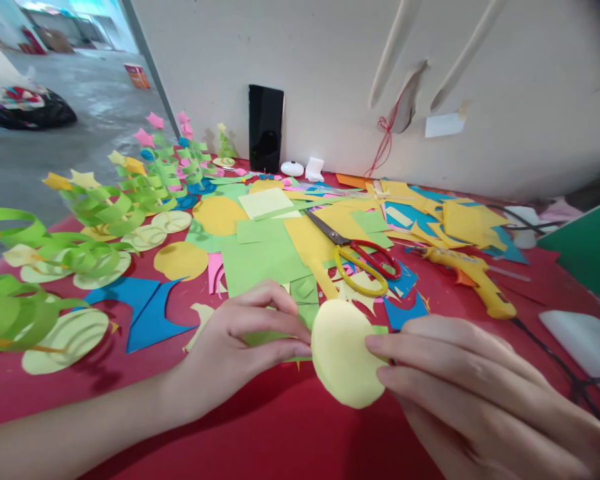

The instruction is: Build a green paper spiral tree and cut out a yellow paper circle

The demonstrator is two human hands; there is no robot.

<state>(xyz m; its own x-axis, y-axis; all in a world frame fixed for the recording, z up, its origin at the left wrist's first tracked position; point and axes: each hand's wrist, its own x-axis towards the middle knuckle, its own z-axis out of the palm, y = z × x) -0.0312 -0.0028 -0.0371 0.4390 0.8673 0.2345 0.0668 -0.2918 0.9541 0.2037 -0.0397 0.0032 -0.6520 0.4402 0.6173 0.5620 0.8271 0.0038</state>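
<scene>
At the lower centre of the frame, a pale yellow round paper disc [347, 357] is held up in front of a red tabletop [280, 433], its broad face toward the camera. The left hand [240, 333], reaching in from the lower left, has its fingers curled and its thumb and fingertips nearly closed together, apparently pinching the disc's left edge. The right hand [480, 393], at lower right, has its fingers long and close together, gripping the opposite edge; its thumb is hidden. The step in hand looks like lining up or turning the disc between both hands; whether it is one layer or several cannot be told. The next move seems to call for a light, even pinch at the rim, since thin paper would crease easily. Red-and-yellow-handled metal scissors [336, 237] lie right of centre on green paper sheets [265, 263] and yellow ones, a yellow glue gun [473, 275] lies farther right, and green curled-paper spirals [37, 303] on pale round bases [87, 337] line the left.
</scene>
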